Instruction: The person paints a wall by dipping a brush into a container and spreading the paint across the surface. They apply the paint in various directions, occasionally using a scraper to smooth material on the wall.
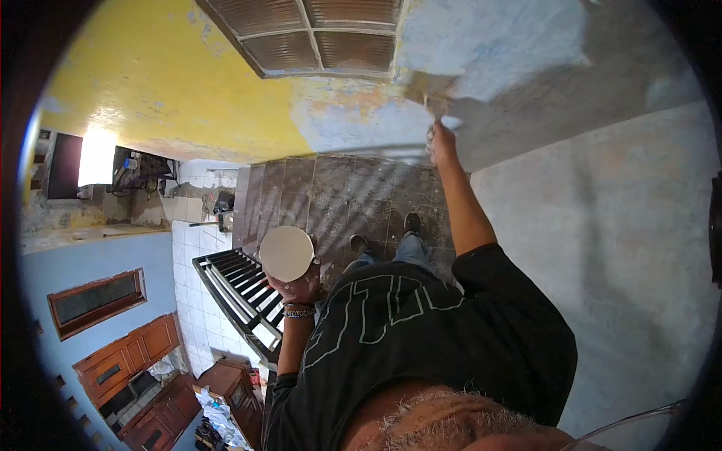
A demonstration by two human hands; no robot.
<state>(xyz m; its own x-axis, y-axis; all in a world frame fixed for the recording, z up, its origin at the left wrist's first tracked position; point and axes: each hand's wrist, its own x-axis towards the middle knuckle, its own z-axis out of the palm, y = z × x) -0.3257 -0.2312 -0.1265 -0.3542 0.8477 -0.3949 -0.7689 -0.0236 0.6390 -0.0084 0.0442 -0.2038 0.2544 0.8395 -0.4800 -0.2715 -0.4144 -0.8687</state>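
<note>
My right hand [441, 143] is raised to the wall below the window's corner, its fingers closed round the handle of a flat tool, perhaps a scraper or brush [436, 109], which is against or close to the wall [361, 120]. Low on the left, my left hand [295, 286] holds up a round container [286, 253] from beneath and beside it. Its round face looks pale and even, like paint or filler. The wall is yellow on the left, patchy pale blue in the middle and grey to the right.
A barred window [316, 37] is set in the wall above. Black metal railing [241, 293] runs beside my left arm. Dark floor tiles [331, 188] lie under my feet. A grey wall [602, 248] stands on the right. Wooden furniture [229, 391] is at the lower left.
</note>
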